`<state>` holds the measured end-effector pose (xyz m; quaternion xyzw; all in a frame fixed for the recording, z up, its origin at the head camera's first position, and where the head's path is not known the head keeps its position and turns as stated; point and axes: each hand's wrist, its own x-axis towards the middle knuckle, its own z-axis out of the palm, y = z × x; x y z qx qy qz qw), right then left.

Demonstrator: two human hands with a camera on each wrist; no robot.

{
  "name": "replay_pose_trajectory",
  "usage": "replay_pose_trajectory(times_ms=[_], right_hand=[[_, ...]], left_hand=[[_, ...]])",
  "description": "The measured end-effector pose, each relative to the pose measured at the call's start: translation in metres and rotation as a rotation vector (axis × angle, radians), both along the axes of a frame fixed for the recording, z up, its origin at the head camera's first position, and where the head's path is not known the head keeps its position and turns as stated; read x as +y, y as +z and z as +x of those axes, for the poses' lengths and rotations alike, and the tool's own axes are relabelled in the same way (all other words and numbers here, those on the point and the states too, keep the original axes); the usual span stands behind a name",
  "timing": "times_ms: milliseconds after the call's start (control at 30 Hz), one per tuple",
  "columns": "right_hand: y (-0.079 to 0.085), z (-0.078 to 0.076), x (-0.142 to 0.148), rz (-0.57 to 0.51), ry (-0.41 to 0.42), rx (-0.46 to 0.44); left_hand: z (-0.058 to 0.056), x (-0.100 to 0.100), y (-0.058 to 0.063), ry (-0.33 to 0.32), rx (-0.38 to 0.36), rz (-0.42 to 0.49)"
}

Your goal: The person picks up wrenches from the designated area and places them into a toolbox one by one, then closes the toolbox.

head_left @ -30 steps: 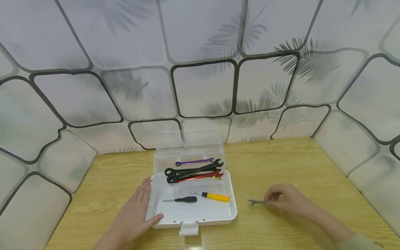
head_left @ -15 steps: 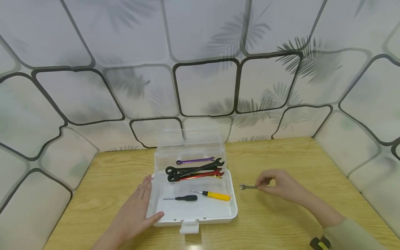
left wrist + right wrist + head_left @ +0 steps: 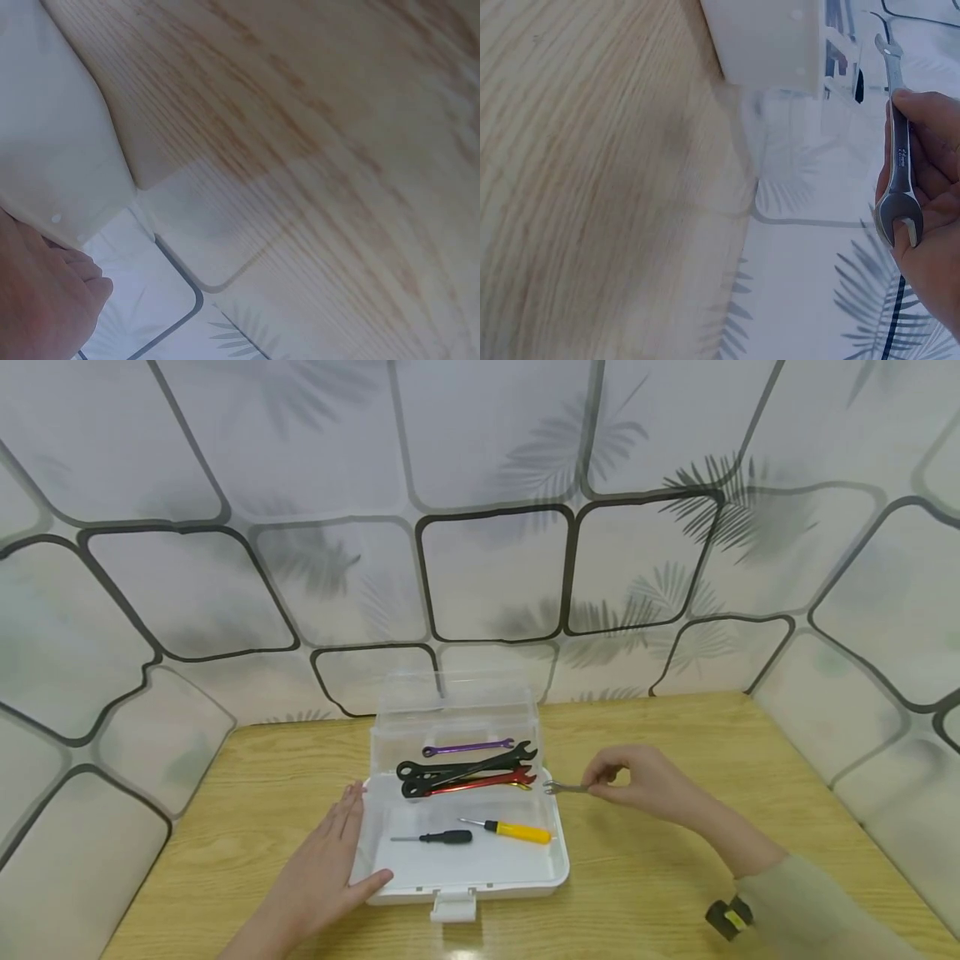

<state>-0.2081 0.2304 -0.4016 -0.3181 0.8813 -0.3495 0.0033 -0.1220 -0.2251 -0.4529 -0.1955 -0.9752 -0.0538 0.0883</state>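
A white plastic toolbox (image 3: 558, 827) with its clear lid (image 3: 457, 697) tipped back stands on the wooden table. My left hand (image 3: 318, 872) rests along its left side, fingers straight and thumb at the front corner. At the box's right rim, my right hand (image 3: 648, 783) pinches a silver open-end wrench (image 3: 900, 157) between thumb and fingers. One wrench head reaches the rim; whether it touches cannot be told. Inside lie a purple wrench (image 3: 468, 748), black wrenches (image 3: 472, 766), a red wrench (image 3: 480, 783), a black screwdriver (image 3: 450, 837) and a yellow screwdriver (image 3: 525, 833). A gold tool is mostly hidden beneath the red one.
The box's white latch (image 3: 453, 906) hangs down at the front. A patterned wall covering (image 3: 491, 577) encloses the table (image 3: 675, 727) at the back and sides. A black-and-yellow object (image 3: 729, 917) shows beside the right sleeve (image 3: 810, 902).
My right hand has carried the silver wrench leftward and away from me, from the table's right part to the box's right rim. The left hand and the tools inside have stayed put.
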Motion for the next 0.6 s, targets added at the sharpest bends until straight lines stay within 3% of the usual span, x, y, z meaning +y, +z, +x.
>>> replay_pose_trajectory(times_ms=[600], right_hand=[[0.016, -0.024, -0.044, -0.016, 0.042, 0.018]], left_hand=[[0.001, 0.001, 0.001, 0.013, -0.02, 0.012]])
